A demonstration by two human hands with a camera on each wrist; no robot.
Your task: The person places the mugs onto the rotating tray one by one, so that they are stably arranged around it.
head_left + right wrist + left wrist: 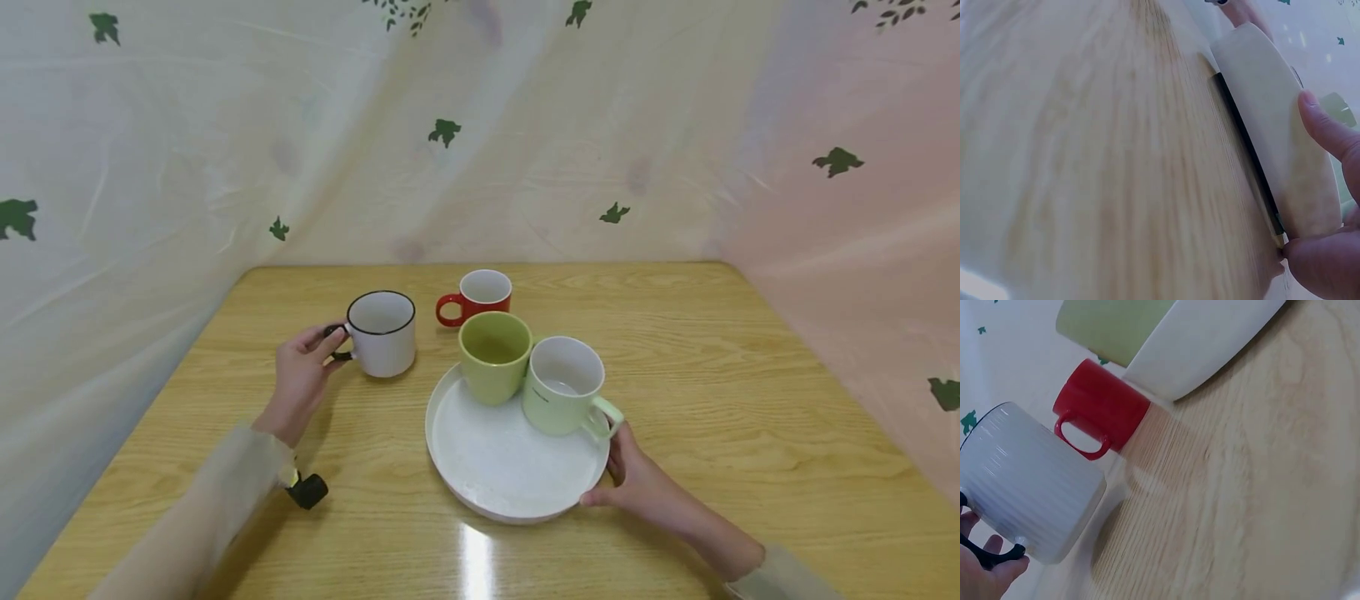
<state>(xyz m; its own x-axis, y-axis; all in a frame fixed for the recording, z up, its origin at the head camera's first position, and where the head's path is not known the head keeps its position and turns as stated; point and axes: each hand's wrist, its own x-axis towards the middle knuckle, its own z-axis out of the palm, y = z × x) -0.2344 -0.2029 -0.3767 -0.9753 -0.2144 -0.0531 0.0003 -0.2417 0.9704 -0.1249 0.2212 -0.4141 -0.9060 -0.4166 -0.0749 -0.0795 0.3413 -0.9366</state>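
My left hand point(298, 379) pinches the black handle of a white mug point(390, 352) with a black rim, left of the tray. The mug stays upright, and in the left wrist view its base hangs over a shadow on the table. At the right edge of a round white tray point(498, 471), my right hand point(637, 483) grips the side, thumb near the rim point(1329, 128). Two mugs stand on the tray: an olive-green mug point(491, 379) at the back and a pale green mug point(553, 410) beside it, its handle above my right fingers.
A red mug point(483, 307) with a white inside stands on the wooden table point(712, 367) behind the tray, partly hidden by the olive-green mug. Pale leaf-patterned cloth point(525, 167) hangs around the table. A black wrist camera point(307, 490) juts from the left sleeve.
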